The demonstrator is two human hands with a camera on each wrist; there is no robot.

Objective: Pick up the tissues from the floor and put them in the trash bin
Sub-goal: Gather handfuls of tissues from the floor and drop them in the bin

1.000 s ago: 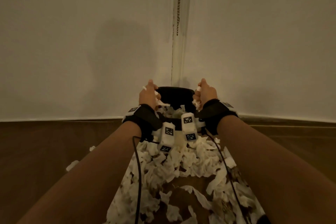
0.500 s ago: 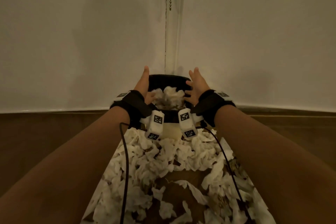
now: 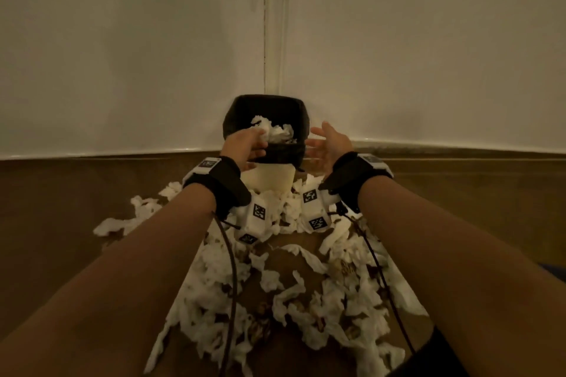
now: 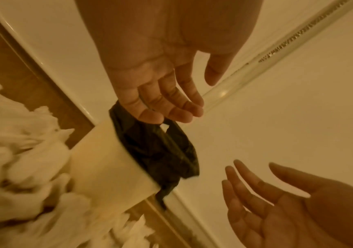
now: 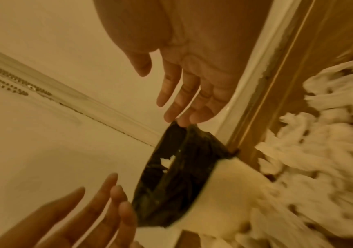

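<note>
Brown wooden floor point(image 3: 76, 208) strewn with torn white tissues point(image 3: 306, 300); our left hand point(image 3: 245, 147) and right hand point(image 3: 329, 145), both spread and empty, flank the black-lined cream trash bin point(image 3: 271, 179), crumpled tissues inside point(image 3: 275, 131)

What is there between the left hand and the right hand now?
In the head view, the trash bin, lined with a black bag and holding tissues, stands between the open left hand and right hand.
</note>
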